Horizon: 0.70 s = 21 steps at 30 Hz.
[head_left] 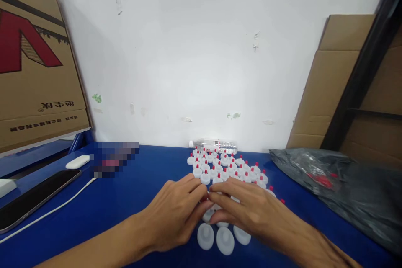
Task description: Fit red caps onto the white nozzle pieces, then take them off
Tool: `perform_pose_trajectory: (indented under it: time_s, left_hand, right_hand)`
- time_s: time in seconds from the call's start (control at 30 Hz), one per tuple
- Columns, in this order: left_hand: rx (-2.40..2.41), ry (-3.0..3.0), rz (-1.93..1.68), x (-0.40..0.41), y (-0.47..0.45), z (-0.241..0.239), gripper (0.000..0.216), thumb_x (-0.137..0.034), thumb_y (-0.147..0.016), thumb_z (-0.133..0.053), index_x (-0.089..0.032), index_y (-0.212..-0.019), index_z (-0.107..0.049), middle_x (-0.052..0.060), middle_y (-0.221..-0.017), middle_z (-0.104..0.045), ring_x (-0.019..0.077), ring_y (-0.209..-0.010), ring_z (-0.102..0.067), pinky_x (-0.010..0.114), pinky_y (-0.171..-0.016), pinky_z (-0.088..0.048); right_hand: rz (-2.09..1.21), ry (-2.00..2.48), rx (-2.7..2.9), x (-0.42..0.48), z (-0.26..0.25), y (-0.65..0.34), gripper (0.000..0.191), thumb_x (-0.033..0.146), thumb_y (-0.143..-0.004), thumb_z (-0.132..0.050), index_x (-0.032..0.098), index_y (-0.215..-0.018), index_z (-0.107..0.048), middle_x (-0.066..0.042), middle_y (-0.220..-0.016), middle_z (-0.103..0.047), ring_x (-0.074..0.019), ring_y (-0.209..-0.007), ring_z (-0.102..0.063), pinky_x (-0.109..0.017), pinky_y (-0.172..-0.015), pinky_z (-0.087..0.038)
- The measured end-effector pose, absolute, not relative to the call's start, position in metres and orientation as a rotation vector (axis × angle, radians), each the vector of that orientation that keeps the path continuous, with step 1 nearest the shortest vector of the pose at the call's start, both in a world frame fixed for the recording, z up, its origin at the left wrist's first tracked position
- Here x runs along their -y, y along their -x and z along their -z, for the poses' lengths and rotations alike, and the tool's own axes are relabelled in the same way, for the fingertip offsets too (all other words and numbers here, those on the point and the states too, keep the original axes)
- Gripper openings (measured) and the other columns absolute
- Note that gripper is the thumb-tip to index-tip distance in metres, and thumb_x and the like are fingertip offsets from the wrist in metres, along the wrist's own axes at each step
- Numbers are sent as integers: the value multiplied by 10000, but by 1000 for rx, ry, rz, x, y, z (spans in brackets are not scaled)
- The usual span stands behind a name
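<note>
Nearest, in front of the cluster of red-tipped white caps (230,171), lay three pale discs (225,240) with no red tip visible; a hand lowered carelessly could have swept them aside. At the cluster's near edge, the left hand (179,205) and right hand (249,203) were together, meeting tip to tip or nearly so; whether they pinched anything could not be told. Any small part held there might have slipped under an uneven squeeze. The cluster stood upright and close-set; a forward nudge could have toppled several caps. Left of the cluster, well apart, a white cable (59,207) ran beside a phone (37,201); a snagged cable might have been dragged. Right of the cluster, red pieces (323,181) rested upon grey plastic (345,213); a tug on the plastic could have scattered them. Just behind the cluster, a clear bottle (210,145) lay sideways; a bump might have rolled it into the rear caps.
</note>
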<state>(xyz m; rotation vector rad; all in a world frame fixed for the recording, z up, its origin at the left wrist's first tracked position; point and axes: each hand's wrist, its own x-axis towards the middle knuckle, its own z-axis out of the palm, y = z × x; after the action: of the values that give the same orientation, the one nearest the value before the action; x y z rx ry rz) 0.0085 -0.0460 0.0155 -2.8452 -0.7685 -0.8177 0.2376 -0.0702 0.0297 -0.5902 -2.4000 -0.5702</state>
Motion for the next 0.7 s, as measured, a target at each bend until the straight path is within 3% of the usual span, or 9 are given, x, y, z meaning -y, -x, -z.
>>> perform_pose_trajectory:
  time_s: [0.2,0.4,0.53,0.7]
  left_hand:
    - [748,2747,886,44,-7,-14,287,-225,-1093,-277,-228,-874,-463,24,-797,-601,183,-695,-505,345,-563,-276]
    - [754,2821,849,47,-5,-18,197,-261,-1069,-366,-227,-904,-468,25,-834,-610,178,-713,-529,333,-566,-308]
    - [753,2830,838,46,-8,-17,258,-236,-1067,-331,-226,-836,-446,18,-803,-592,178,-684,-495,335,-555,-271]
    - [925,2946,1127,40,-4,-25,391,-306,-1099,-277,-218,-734,-386,-26,-682,-512,143,-593,-449,297,-574,-312]
  right_hand:
    - [512,649,2343,77,-34,-231,332,499,-1026,-560,184,-1005,-661,-40,-880,-721,-171,-722,-668,-309,-629,-506]
    - [491,651,2325,76,-34,-234,203,352,-1043,-565,174,-1033,-662,-42,-901,-745,-171,-779,-708,-294,-683,-521]
    - [595,648,2347,74,-38,-235,189,333,-1032,-581,177,-1075,-678,-50,-939,-766,-188,-798,-710,-334,-719,-506]
    - [854,664,2299,66,-50,-253,143,212,-1019,-577,174,-1086,-698,-56,-1043,-793,-203,-836,-709,-393,-815,-473]
